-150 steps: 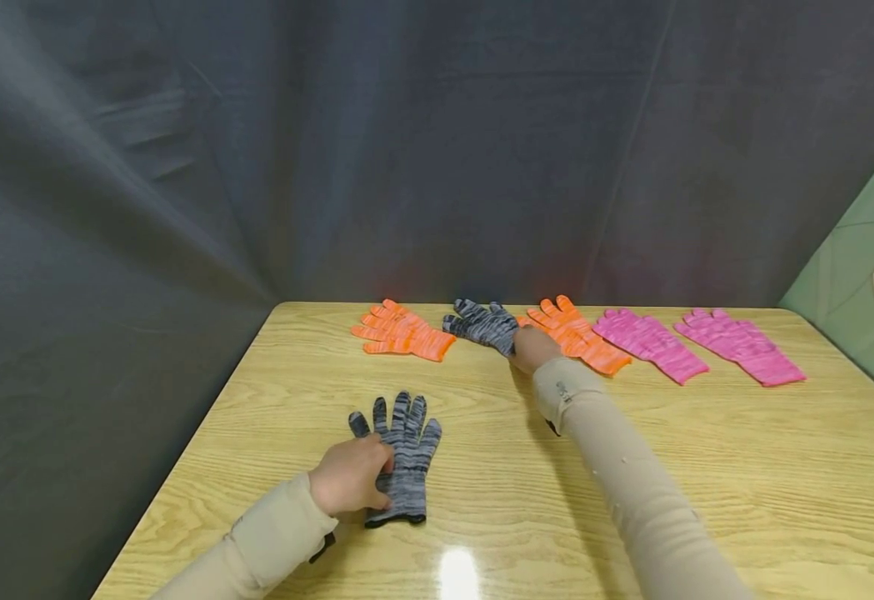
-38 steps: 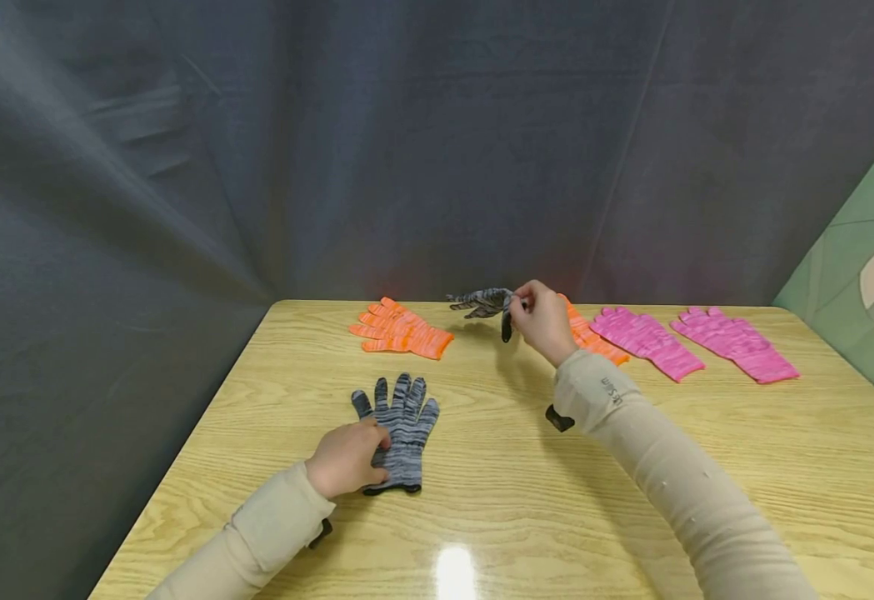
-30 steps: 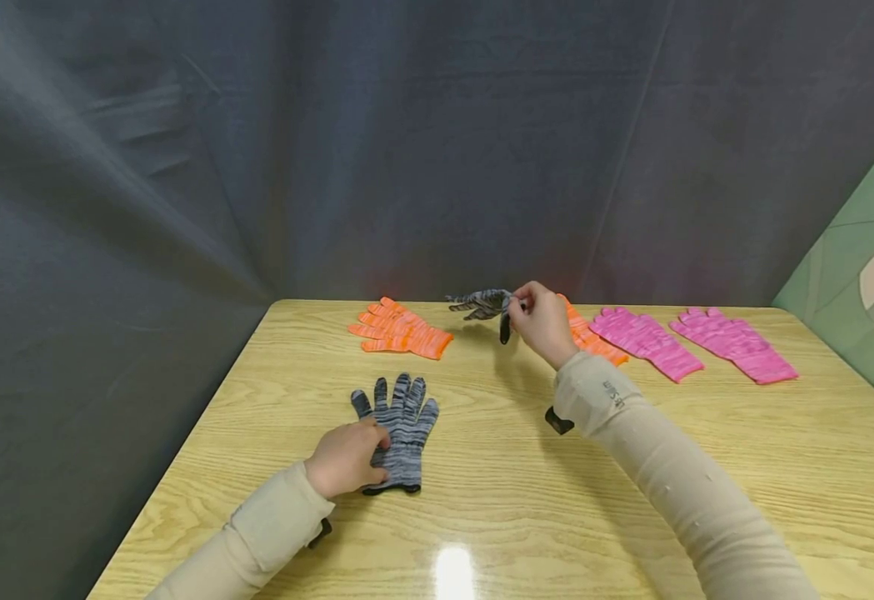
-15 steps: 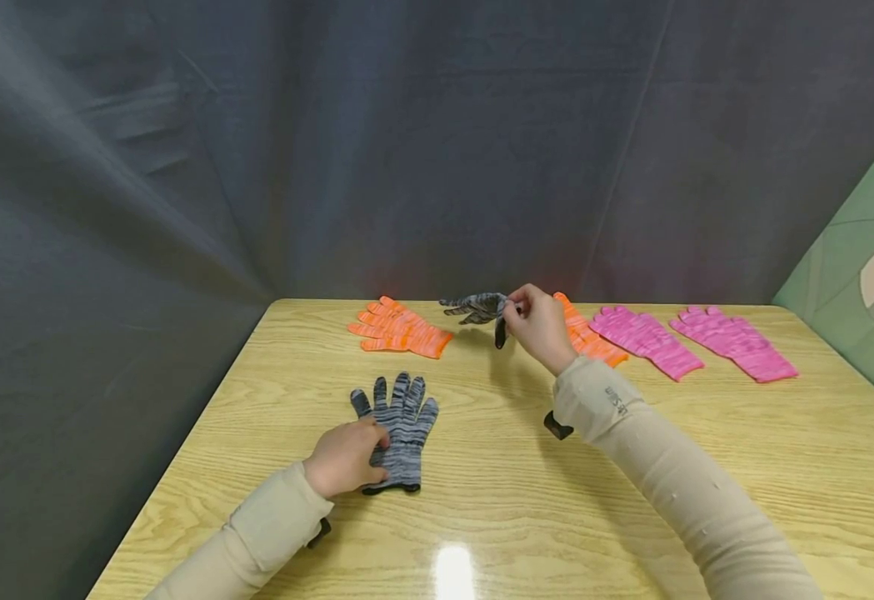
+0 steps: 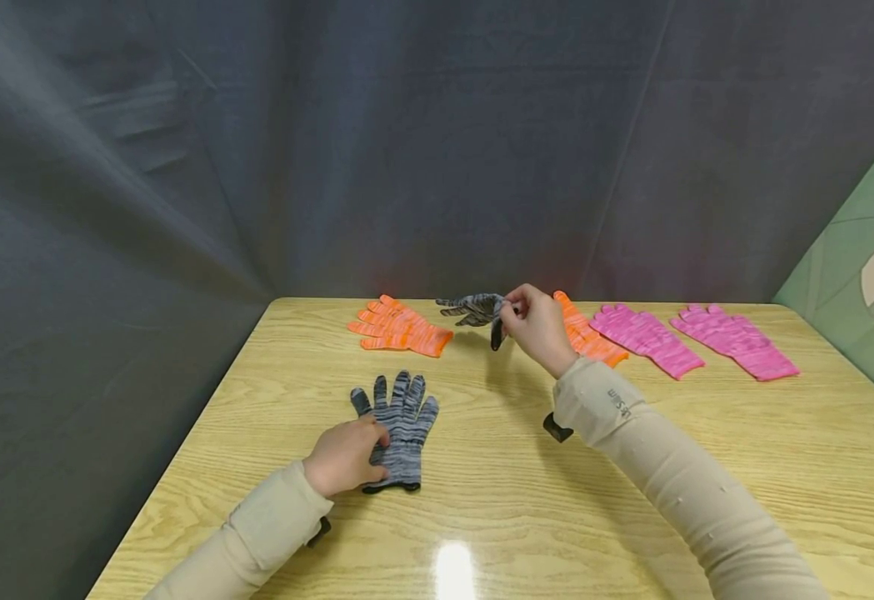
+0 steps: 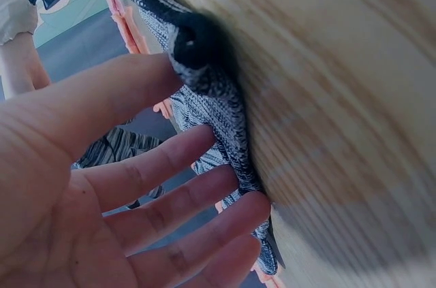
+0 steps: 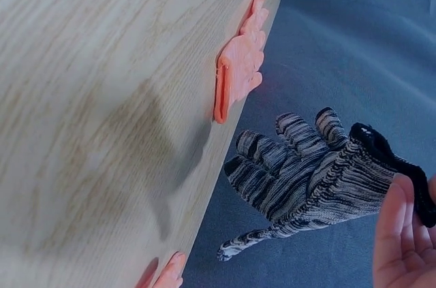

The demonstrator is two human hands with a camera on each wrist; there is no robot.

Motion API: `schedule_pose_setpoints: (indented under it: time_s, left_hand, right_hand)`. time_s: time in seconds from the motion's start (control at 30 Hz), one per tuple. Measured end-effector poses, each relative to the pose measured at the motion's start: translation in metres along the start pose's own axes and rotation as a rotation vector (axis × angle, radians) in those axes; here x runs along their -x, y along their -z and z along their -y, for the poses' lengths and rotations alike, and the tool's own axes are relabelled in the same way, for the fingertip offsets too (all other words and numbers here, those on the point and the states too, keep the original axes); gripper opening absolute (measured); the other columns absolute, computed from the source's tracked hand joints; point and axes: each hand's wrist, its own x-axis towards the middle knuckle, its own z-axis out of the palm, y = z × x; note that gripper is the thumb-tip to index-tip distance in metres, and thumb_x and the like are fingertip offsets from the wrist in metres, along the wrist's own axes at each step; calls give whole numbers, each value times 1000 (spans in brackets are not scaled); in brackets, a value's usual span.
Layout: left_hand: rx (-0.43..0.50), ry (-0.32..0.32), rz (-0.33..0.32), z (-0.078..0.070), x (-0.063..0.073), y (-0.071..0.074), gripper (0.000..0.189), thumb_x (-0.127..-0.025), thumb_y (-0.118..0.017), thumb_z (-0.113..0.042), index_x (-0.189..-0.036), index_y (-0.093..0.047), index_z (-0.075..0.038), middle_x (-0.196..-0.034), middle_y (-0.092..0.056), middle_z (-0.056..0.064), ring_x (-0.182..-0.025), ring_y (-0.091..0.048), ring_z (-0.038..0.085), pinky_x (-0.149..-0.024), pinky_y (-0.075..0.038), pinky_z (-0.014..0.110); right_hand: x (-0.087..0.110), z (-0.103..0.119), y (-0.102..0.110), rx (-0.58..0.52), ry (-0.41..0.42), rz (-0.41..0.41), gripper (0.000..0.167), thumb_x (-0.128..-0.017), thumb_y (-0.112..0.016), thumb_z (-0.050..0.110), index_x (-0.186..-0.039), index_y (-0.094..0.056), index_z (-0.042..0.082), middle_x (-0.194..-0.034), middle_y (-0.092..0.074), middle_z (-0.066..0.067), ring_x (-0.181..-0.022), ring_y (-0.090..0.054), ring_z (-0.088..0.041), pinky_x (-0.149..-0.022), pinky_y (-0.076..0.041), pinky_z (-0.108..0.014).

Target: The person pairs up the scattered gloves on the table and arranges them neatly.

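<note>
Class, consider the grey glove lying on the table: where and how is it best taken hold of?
Likely by the cuff, pinched from the person's near side. The grey glove lies with its black-edged cuff toward the person and its fingers spread away, so the cuff is nearest and offers one broad edge. The left hand covers only its left side.
</note>
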Motion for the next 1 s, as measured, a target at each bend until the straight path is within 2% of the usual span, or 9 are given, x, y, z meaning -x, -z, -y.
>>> schedule_pose_setpoints:
  time_s: [0.47,0.7,1.0]
  left_hand:
    - [3,1,8,1,0,-1,35,-67,-83,-19,-93,-66,-3,-85,-59,7,-69,-57,20,-59,-48,38]
    - [-7,-9,-2,2,0,-2,35,-67,-83,-20,-93,-66,-3,-85,-58,6,-69,-58,20,-59,-49,37]
    - [-5,-10,-1,2,0,-1,35,-67,-83,-20,-93,-66,-3,-85,-58,6,-69,-57,20,-59,-49,37]
  right_hand:
    - [4,4,1,-27,8,7,14,-89,-53,7,-94,-62,-2,-71,-63,-17,-51,-53,-5,-48,-45,-23]
    - [6,6,-1,9,47,-13,14,-87,-55,8,-92,-63,-1,-67,-63,-14,-49,-53,-5,-46,-42,-23]
    - [10,14,-2,-41,46,7,13,-87,-54,6,-92,-62,-3,-69,-61,-14,-49,-51,-2,-47,-44,-20]
